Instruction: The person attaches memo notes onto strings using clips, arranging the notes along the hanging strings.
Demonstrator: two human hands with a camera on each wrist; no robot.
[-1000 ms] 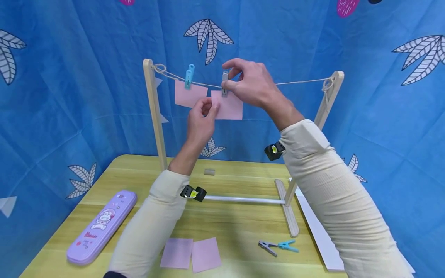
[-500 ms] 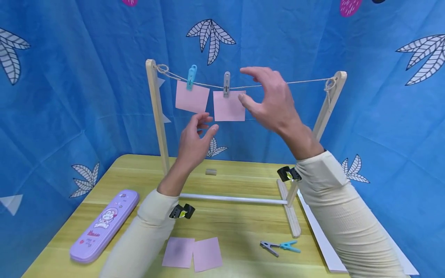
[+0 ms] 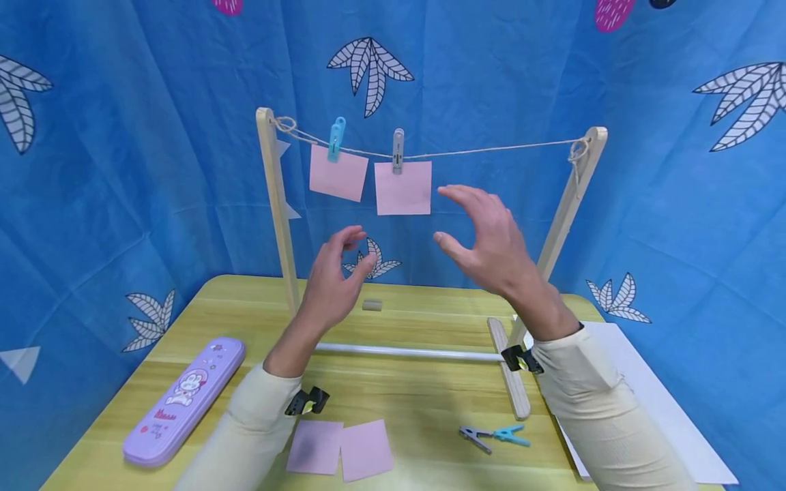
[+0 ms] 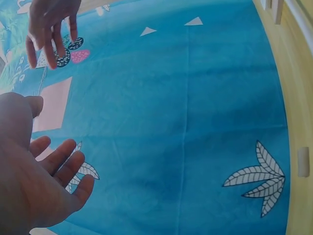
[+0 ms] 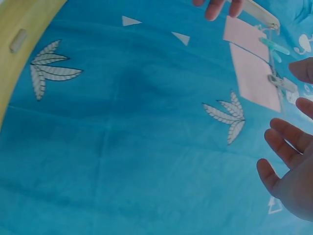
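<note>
Two hands, left hand [image 3: 331, 283] and right hand [image 3: 491, 245], float spread and empty mid-frame, below the grey-pegged pink note [image 3: 403, 187].

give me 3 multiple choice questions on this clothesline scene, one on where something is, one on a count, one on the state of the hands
1. Where is the purple pencil case?
A. on the table's left side
B. hung on the string
C. under the white sheet

2. How many pink notes hang from the string?
A. one
B. two
C. four

3. What are the hands doing?
A. both pinch the grey peg
B. left holds a note
C. both are open, holding nothing

Answers:
1 A, it lies flat near the left edge.
2 B, one under the blue peg, one under the grey peg.
3 C, left hand and right hand hang below the notes, fingers spread.
</note>
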